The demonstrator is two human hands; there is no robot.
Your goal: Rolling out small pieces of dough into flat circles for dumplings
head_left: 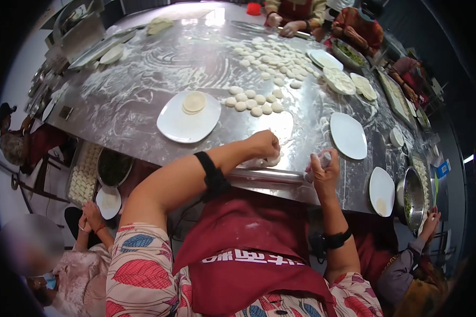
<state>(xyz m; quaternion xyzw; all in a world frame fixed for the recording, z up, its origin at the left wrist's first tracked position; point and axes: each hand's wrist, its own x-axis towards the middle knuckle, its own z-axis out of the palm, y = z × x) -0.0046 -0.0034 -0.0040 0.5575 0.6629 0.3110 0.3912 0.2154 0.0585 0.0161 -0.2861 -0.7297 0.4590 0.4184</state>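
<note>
At the front edge of the metal table, my left hand (265, 145) is closed with its fingers down on a small piece of dough (273, 160). My right hand (325, 170) curls around a pale, short cylinder that looks like a rolling pin (325, 157), mostly hidden by the fingers. Just beyond my left hand lie several flattened dough pieces (256, 100). To the left, a white plate (169, 124) carries a small stack of round dough wrappers (194, 103). A bare white plate (349, 136) sits to the right of my right hand.
Floury metal table (127, 100) spreads ahead, with many more dough pieces (280, 58) farther back. Co-workers' hands (288, 27) work at the far edge. A person sits at left near a tray of dumplings (83, 177); at right are another plate (382, 182) and a filling bowl (410, 195).
</note>
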